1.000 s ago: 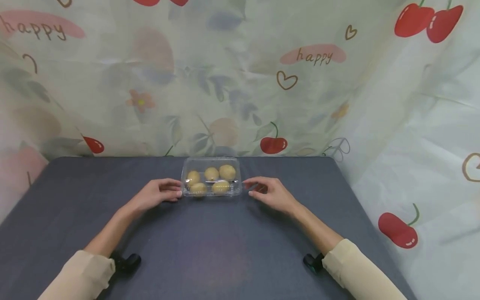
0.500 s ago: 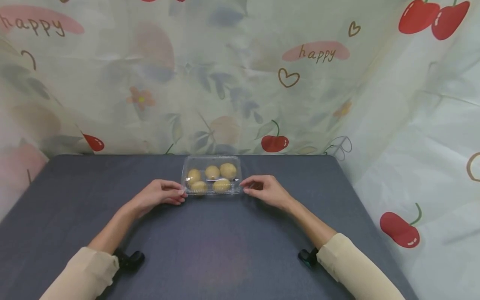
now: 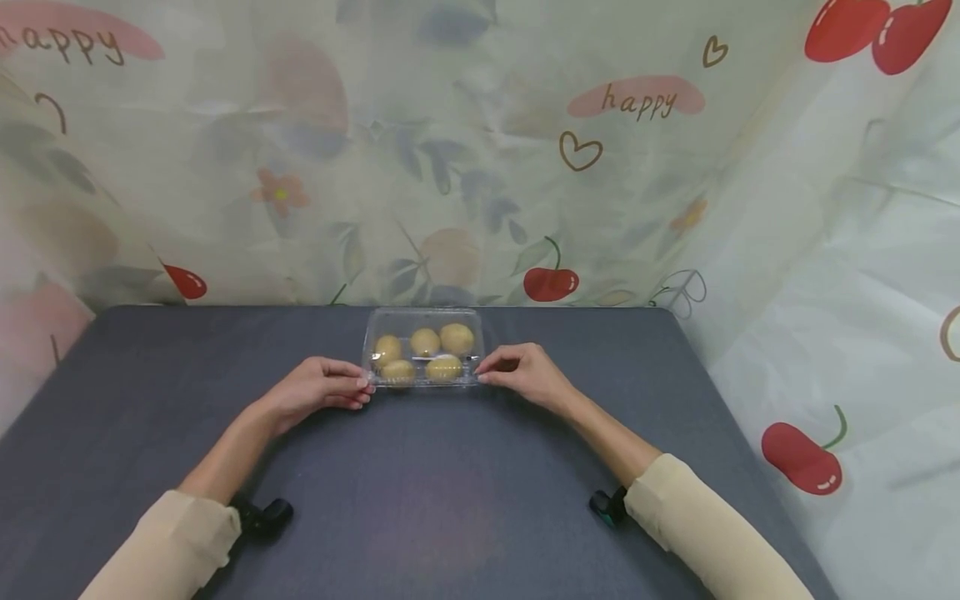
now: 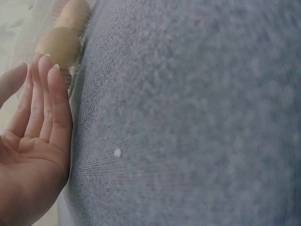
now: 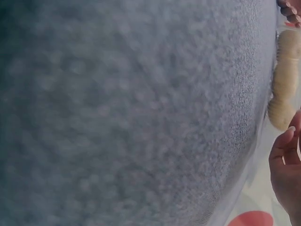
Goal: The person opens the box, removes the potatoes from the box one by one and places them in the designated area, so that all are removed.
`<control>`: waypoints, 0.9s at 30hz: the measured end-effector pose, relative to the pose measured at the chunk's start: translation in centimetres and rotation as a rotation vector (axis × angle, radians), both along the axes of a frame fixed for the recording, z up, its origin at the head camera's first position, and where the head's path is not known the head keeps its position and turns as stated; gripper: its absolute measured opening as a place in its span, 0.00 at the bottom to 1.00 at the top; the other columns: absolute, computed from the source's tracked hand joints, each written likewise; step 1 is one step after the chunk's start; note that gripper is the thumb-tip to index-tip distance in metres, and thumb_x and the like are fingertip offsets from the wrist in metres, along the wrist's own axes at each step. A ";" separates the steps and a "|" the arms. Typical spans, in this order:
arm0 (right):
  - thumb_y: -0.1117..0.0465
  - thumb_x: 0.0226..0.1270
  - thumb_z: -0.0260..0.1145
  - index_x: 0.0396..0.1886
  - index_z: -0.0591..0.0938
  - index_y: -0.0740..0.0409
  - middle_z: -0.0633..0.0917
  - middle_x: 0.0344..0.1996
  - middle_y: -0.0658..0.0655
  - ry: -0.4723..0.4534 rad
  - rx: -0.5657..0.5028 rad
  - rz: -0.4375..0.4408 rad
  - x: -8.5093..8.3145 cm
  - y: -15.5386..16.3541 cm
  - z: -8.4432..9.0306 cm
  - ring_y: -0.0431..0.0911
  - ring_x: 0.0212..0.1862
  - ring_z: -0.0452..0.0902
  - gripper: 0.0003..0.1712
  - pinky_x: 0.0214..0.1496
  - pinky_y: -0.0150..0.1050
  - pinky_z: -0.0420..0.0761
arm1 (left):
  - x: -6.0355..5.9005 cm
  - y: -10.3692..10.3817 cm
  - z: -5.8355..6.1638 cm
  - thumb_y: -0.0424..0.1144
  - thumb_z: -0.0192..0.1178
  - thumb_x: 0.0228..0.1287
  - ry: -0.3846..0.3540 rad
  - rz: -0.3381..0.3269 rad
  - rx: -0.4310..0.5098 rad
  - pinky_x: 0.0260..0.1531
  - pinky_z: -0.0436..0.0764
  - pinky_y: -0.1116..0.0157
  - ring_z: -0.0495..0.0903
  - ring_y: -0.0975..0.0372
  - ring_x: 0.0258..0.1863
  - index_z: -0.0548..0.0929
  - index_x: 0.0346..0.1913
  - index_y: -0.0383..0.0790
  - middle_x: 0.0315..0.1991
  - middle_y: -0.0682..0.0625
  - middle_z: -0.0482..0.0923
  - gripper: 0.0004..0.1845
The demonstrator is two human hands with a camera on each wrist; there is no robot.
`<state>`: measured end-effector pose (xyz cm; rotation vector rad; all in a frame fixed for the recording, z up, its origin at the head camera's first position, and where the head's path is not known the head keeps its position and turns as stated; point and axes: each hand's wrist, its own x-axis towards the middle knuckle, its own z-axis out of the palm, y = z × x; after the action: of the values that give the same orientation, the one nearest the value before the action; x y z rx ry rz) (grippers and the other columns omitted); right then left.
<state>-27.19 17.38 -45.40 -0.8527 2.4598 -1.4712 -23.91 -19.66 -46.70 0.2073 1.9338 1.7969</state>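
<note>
A clear plastic container (image 3: 423, 316) lies near the far edge of the table, its see-through lid down. Inside it are several round, yellow-brown pieces (image 3: 444, 368) that look like small potatoes. My left hand (image 3: 311, 393) is at its front left corner, thumb and fingertips on the rim, the fingers fairly straight in the left wrist view. At the front right corner my right hand (image 3: 528, 375) pinches the rim between thumb and index finger. The right wrist view catches that hand (image 5: 287, 174) only partly, at the picture's edge, beside the container.
A dark grey cloth covers the table (image 3: 435, 492). Behind it and at the right hangs a pale printed curtain (image 3: 465, 192) with cherries and hearts. A small white speck (image 4: 117, 153) lies on the cloth near my left hand. Both wrists carry black camera mounts.
My right hand has moved left, from just beside the container onto its front right corner. The left hand has shifted slightly right along the corner. The container stays in place.
</note>
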 end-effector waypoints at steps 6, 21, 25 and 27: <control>0.60 0.60 0.76 0.36 0.92 0.55 0.87 0.31 0.49 0.000 -0.012 0.002 -0.2 0.0 0.1 0.46 0.33 0.81 0.06 0.34 0.35 0.79 | 0.1 0.2 0.1 0.35 0.63 0.69 0.002 0.013 0.004 0.46 0.83 0.59 0.85 0.59 0.43 0.77 0.57 0.20 0.48 0.35 0.83 0.22; 0.61 0.58 0.77 0.34 0.91 0.56 0.87 0.29 0.49 0.043 -0.030 -0.030 -0.3 0.0 0.2 0.45 0.32 0.81 0.05 0.34 0.35 0.78 | 0.1 0.6 0.2 0.36 0.65 0.68 -0.010 0.036 -0.018 0.44 0.83 0.60 0.85 0.59 0.41 0.77 0.56 0.21 0.45 0.37 0.84 0.22; 0.60 0.59 0.76 0.35 0.91 0.57 0.87 0.30 0.49 0.049 -0.042 -0.022 -0.3 0.0 0.4 0.46 0.33 0.82 0.06 0.36 0.36 0.80 | 0.2 0.6 0.3 0.37 0.65 0.68 -0.006 0.042 -0.033 0.44 0.83 0.60 0.85 0.59 0.41 0.77 0.57 0.21 0.46 0.37 0.84 0.23; 0.60 0.59 0.76 0.34 0.91 0.55 0.87 0.30 0.49 0.048 -0.044 -0.019 -0.3 0.0 0.6 0.46 0.34 0.82 0.05 0.36 0.36 0.80 | 0.2 0.6 0.4 0.37 0.65 0.68 -0.005 0.044 -0.038 0.44 0.83 0.60 0.85 0.59 0.42 0.77 0.57 0.21 0.46 0.37 0.84 0.23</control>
<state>-27.53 17.39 -44.84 -0.8860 2.4854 -1.5337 -23.68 -19.09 -46.30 0.1481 1.9819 1.7845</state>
